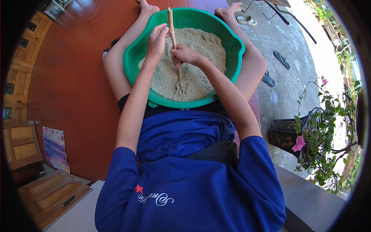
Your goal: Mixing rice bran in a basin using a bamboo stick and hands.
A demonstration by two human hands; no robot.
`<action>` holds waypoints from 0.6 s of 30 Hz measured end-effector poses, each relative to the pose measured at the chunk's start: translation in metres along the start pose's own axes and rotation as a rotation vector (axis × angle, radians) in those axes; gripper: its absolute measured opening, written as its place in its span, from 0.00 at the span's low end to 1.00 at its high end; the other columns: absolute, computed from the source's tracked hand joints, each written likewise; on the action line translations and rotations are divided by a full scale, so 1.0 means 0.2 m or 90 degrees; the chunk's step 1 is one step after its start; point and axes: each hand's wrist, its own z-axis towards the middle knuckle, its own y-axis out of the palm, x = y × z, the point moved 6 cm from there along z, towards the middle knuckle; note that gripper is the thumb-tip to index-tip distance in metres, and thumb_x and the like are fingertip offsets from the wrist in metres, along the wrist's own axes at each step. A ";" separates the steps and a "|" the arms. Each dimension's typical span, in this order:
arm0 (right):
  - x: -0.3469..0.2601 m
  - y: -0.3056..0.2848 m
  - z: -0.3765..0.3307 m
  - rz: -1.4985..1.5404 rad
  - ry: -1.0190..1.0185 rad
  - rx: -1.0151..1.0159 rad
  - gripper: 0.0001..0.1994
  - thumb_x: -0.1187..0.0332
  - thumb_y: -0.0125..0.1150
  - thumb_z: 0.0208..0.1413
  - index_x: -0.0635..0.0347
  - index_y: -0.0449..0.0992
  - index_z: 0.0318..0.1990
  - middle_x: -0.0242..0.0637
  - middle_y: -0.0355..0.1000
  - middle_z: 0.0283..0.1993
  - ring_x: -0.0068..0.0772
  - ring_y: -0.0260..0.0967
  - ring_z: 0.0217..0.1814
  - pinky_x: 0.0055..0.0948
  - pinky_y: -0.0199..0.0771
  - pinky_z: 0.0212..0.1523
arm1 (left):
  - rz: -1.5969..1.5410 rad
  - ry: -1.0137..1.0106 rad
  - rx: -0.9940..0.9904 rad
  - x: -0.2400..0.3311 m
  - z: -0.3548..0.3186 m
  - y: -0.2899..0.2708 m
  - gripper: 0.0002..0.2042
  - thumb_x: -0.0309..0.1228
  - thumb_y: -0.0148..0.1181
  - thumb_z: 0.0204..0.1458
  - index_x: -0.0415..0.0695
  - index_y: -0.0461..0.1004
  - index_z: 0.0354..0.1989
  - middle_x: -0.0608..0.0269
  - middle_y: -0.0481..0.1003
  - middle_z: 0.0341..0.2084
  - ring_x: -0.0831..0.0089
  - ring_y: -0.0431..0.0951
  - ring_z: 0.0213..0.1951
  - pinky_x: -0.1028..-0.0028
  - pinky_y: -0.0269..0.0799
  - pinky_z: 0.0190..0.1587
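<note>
Between my legs rests a big green plastic basin (pixel 133 50) holding a pale beige, crumbly, powder-like material (pixel 206 46). A light-brown wooden stick (pixel 171 23) stands nearly upright in it. Its lower end meets a clumped, rough patch of the powder, so the tip is hard to make out. My right hand (pixel 185 54) is wrapped round the stick about halfway down. Beside its upper part is my left hand (pixel 156 40), with fingers stretched out and the fingertips close to the wood; whether they touch it I cannot tell.
A reddish-brown floor (pixel 73 77) spreads to the left, with wooden doors (pixel 23 77) beyond. On the right, dark flip-flops (pixel 281 60) and a pale clog (pixel 247 20) lie on grey concrete. A dark planter (pixel 284 133) with a pink-flowered plant stands nearer.
</note>
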 end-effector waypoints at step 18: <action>-0.09 -0.09 -0.08 -0.415 -0.148 0.079 0.12 0.63 0.53 0.61 0.65 0.72 0.35 0.46 0.72 0.28 0.43 0.72 0.33 0.48 0.71 0.38 | -0.026 -0.052 0.158 -0.02 0.00 -0.12 0.20 0.39 0.62 0.64 0.39 0.64 0.55 0.57 0.78 0.41 0.74 0.79 0.37 0.73 0.76 0.37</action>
